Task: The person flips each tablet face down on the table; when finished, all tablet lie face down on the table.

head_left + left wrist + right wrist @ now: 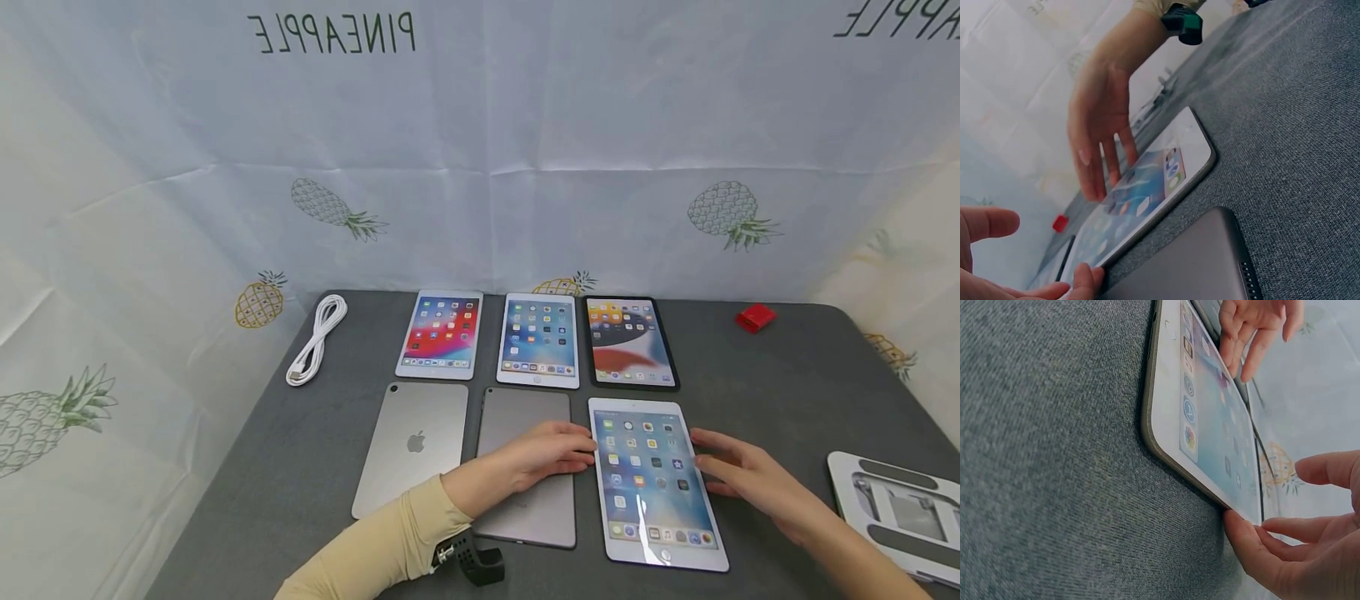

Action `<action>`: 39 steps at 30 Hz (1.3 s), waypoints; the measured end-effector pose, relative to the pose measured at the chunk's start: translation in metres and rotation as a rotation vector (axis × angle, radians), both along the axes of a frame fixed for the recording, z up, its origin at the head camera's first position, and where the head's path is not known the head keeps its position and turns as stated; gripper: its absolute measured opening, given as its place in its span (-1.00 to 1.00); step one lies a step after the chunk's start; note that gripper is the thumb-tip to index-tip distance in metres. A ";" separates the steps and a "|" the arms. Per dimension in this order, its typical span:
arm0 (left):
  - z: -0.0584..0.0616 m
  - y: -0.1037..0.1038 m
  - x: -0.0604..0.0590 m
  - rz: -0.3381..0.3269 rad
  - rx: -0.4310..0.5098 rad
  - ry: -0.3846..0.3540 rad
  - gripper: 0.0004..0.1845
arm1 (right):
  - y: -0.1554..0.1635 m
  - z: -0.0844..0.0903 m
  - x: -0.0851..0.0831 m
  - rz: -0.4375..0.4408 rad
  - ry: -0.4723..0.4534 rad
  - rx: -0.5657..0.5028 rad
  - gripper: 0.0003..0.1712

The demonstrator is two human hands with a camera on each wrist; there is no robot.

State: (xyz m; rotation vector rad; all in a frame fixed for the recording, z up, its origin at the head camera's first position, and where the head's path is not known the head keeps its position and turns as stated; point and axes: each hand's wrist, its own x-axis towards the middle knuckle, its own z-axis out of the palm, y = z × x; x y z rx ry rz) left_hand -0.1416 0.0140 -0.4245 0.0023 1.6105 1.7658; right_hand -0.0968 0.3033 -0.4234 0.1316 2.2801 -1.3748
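Here, both hands' fingers (pixel 577 450) loosely spread, touching lit tablet (pixel 656 483) edges

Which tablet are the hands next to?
The near-right tablet, screen up and lit. The left hand and right hand flank it. The two other near-row tablets lie face down; the three lit ones behind sit farther away.

Grey table (pixel 787 392), 6 tablets (pixel 538 340), white cable (pixel 316 340), red obj (pixel 755 317), stand (pixel 896 508)

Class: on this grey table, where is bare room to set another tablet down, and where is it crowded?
Free: the grey felt table between the small red block and the white folding stand; also left of the coiled white cable. Crowded: the centre, six tablets nearly edge to edge.
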 end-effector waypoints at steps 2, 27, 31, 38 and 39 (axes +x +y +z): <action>-0.001 0.000 0.000 -0.001 0.001 0.000 -0.57 | -0.001 0.000 0.000 0.001 0.004 0.008 -0.21; 0.000 -0.004 0.002 0.144 0.127 -0.092 -0.67 | -0.030 0.001 0.000 0.093 0.145 0.083 -0.31; 0.004 -0.005 0.003 0.143 0.139 -0.079 -0.68 | -0.046 0.006 0.002 0.133 0.212 0.097 -0.36; 0.005 -0.006 0.002 0.136 0.149 -0.057 -0.72 | -0.076 0.011 0.008 0.231 0.393 -0.011 -0.46; 0.005 -0.006 0.002 0.134 0.146 -0.054 -0.71 | -0.079 0.011 0.009 0.246 0.416 -0.018 -0.47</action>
